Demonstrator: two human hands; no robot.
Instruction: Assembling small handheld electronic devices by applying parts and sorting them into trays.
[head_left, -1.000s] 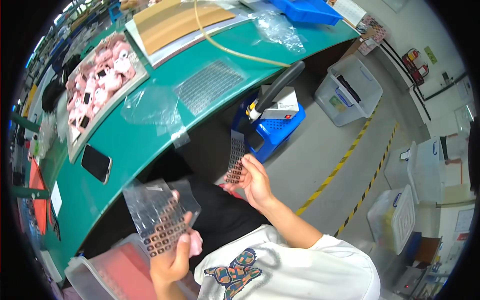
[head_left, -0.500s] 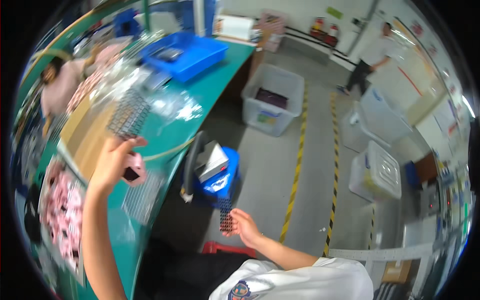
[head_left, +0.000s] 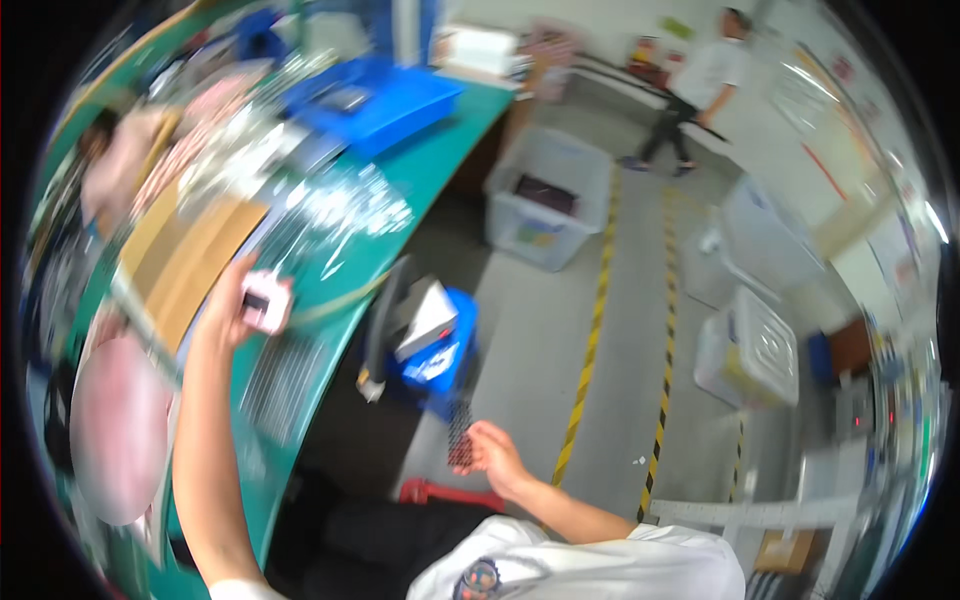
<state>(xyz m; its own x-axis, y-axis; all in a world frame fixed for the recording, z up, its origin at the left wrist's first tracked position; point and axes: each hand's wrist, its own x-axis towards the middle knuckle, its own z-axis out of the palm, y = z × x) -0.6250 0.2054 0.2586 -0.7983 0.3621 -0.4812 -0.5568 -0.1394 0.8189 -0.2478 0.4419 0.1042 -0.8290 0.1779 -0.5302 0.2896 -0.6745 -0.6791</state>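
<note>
My left hand [head_left: 235,300] is closed round a small pink device [head_left: 266,303] with a dark square on its face, held over the green bench. My right hand [head_left: 492,458] pinches a dark sheet with a fine grid of holes [head_left: 461,440], held out over the floor beside the bench. Under and beyond the left hand lie a striped clear sheet [head_left: 285,388] and crumpled clear plastic [head_left: 350,205]. An open cardboard box [head_left: 205,265] stands just left of that hand. Motion blurs the bench side.
A blue tray [head_left: 385,110] sits at the bench's far end. Pink items [head_left: 120,430] are a blur at the near left. Below the bench edge is a blue bin [head_left: 445,350] with a white box. Clear plastic tubs [head_left: 550,200] stand on the floor; a person [head_left: 700,90] walks far right.
My left hand has moved slightly up with the pink device, which has turned. The dark grid sheet beyond that hand no longer shows clearly. The far person has moved left.
</note>
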